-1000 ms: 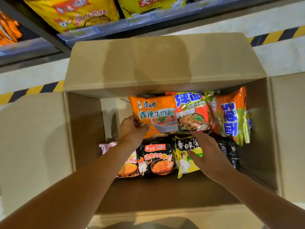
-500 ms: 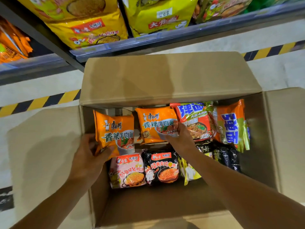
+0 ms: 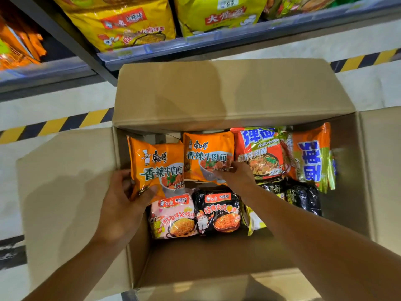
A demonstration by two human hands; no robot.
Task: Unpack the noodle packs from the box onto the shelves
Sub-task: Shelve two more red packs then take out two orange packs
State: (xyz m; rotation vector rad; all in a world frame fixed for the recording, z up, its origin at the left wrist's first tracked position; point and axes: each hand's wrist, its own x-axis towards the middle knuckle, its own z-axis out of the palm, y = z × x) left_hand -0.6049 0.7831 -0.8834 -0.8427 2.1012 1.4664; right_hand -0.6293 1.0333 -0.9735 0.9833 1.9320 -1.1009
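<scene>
An open cardboard box [image 3: 65, 192] sits on the floor with several noodle packs inside. My left hand [image 3: 123, 203] grips an orange noodle pack [image 3: 156, 166] by its lower left corner, lifted at the box's left side. My right hand [image 3: 234, 172] reaches into the box and holds the lower edge of a second orange pack [image 3: 206, 155]. Beside it lie a red-and-green pack [image 3: 260, 153] and an orange-and-green pack [image 3: 310, 157]. In front lie a pink pack [image 3: 173, 216], a black pack [image 3: 219, 211] and darker packs [image 3: 303, 196].
A shelf edge [image 3: 173, 51] runs across the top, holding large yellow noodle bags [image 3: 121, 20] and a yellow-green bag [image 3: 219, 14]. Orange packs [image 3: 17, 44] fill the shelf at left. Yellow-black hazard tape [image 3: 54, 124] lines the pale floor. The box's flaps spread outward.
My left hand lifted one orange pack out to the left side of the box. My right hand moved from the yellow pack to the second orange pack. The view tilted up toward the shelf.
</scene>
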